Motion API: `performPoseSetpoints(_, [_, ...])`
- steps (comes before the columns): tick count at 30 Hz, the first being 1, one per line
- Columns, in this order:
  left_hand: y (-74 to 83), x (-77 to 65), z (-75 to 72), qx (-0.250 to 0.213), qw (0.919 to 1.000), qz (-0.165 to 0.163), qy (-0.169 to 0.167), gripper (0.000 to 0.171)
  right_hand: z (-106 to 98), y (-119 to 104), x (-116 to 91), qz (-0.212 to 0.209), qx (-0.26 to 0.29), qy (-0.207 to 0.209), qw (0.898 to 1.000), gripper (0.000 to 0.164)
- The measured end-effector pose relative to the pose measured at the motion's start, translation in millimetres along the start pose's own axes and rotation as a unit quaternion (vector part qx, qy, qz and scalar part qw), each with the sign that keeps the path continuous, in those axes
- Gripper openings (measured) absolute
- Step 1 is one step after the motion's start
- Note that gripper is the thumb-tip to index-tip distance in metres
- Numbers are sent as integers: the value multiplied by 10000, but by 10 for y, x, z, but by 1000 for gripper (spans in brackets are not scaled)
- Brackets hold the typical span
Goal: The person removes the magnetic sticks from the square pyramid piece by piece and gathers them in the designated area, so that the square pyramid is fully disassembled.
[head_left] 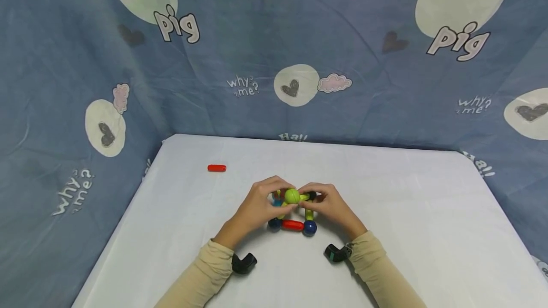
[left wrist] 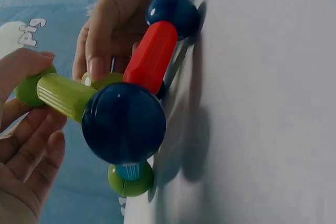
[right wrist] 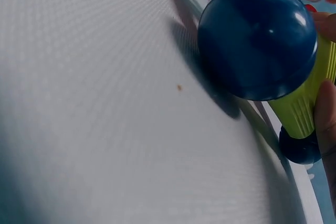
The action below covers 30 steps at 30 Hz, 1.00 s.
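A model of coloured rods and balls stands on the white table between both hands. My left hand [head_left: 266,202] grips a lime green ball [head_left: 292,196] at its top, thumb on one side and fingers on the other. From that ball a green rod [left wrist: 65,96] runs to a dark blue ball [left wrist: 123,123]. My right hand [head_left: 328,202] pinches another green rod [head_left: 304,197] beside the green ball. At the near side, a red rod [head_left: 293,225] joins two dark blue balls, the right one [head_left: 310,228] by an upright green rod [head_left: 309,214]. The far side is partly hidden by the hands.
A loose red rod [head_left: 217,168] lies on the table [head_left: 171,232] at the back left. Black wrist devices [head_left: 244,264] hang under both sleeves, close over the tabletop. A blue printed cloth [head_left: 239,27] stands behind the table and along its left side.
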<state>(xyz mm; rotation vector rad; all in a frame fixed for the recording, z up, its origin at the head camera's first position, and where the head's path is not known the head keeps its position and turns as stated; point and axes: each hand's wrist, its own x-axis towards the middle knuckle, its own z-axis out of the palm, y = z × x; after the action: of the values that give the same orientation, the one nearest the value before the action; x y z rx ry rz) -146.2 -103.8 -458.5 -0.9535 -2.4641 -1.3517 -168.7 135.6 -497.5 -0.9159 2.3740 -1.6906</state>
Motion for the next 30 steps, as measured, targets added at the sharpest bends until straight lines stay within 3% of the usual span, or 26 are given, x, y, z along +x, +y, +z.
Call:
performPoseSetpoints(7, [-66,-9,-46,-429,9978,-412,303,35,-11,-22,-9,94,214,-122,9997,23])
performPoseSetpoints(11, [-65,-13,-67,-705,9948,-716,176,31,-13,-39,-4,154,199,-174,9995,24])
performPoseSetpoints(15, [-43,-12,-100,-652,9932,-961,42,31,-17,-44,-2,158,158,-226,9995,26])
performPoseSetpoints(23, [-12,8,-113,-553,9922,-1100,-169,36,-17,-260,6,-355,-429,124,9984,26])
performPoseSetpoints(26, [-6,13,-115,-714,9886,-1288,-304,35,33,-367,11,-119,-517,66,9986,20])
performPoseSetpoints(30, [-3,7,-115,-886,9836,-1507,-447,33,131,-444,17,480,-377,-359,9975,16])
